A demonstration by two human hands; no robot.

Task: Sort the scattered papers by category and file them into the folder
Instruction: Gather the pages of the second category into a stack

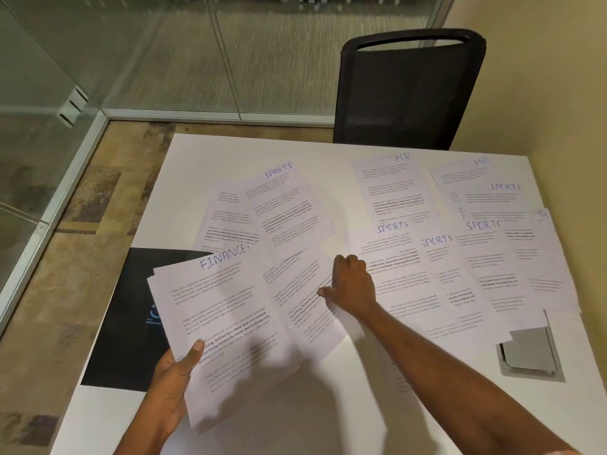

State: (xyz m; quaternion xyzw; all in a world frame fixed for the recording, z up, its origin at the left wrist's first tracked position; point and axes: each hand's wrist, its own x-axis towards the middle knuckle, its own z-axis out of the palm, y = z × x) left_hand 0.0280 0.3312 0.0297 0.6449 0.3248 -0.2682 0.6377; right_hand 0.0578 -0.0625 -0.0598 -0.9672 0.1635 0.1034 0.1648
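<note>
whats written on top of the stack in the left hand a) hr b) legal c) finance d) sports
c: the left hand grips a stack of papers whose top sheet is headed FINANCE in blue handwriting, while the right hand pinches a loose sheet lying on the table.

I see matt white paper sheets (394,198) on a smooth white table (203,159); the black folder (124,323) is possibly plastic; chair back (410,93), mesh.
</note>
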